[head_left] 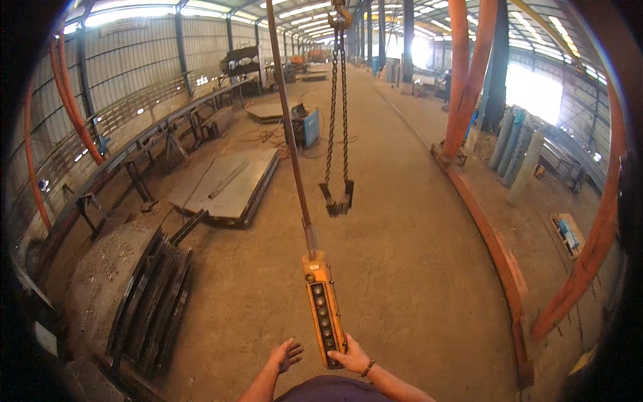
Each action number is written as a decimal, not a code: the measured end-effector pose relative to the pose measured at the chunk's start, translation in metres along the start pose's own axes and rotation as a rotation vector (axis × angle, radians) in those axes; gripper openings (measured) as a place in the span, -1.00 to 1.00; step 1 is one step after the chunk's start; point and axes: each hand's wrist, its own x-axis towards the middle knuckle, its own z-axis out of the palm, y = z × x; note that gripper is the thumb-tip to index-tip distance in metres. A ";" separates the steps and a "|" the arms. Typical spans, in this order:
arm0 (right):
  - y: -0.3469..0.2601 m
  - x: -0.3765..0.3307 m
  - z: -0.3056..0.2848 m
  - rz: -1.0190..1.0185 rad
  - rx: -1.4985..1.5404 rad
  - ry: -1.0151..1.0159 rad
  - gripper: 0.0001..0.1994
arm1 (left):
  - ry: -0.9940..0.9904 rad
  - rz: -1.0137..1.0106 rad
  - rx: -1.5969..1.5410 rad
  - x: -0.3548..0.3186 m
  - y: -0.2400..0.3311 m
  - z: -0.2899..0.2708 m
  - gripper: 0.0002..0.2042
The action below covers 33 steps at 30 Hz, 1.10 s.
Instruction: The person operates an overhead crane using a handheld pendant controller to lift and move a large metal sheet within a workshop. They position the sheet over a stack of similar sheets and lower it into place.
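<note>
A yellow crane pendant control (322, 305) with a column of dark buttons hangs in front of me from a long cable (289, 127). My right hand (350, 355) is wrapped round its lower end, the thumb lying over the lowest buttons. Just left of the control, touching nothing, my left hand (288, 354) is held out with its fingers apart. Farther ahead, two chains (337, 100) drop from a crane hook (340, 19), and dark metal plate clamps (338, 199) hang at their lower ends above the floor.
Stacked dark steel plates (144, 295) lie at the near left, with a flat steel slab (231, 184) beyond them. A blue machine (308, 127) stands farther off. Orange-red steel beams (489, 241) line the right side, with gas cylinders (519, 151) and a small pallet (568, 236) past them.
</note>
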 end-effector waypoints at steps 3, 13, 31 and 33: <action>-0.019 -0.001 -0.002 -0.037 -0.099 -0.023 -0.33 | 0.372 -0.136 0.049 0.039 -0.075 -0.114 -0.47; 0.015 0.026 -0.010 -0.086 -0.559 0.320 -0.27 | 0.489 -0.453 0.699 -0.027 -0.204 -0.234 -0.49; 0.052 0.059 0.030 -0.040 -0.670 0.695 -0.13 | 0.328 0.013 0.790 0.007 -0.080 -0.273 -0.39; 0.044 0.055 0.041 -0.056 -0.652 0.721 -0.11 | 0.364 -0.017 0.853 -0.013 -0.071 -0.287 -0.37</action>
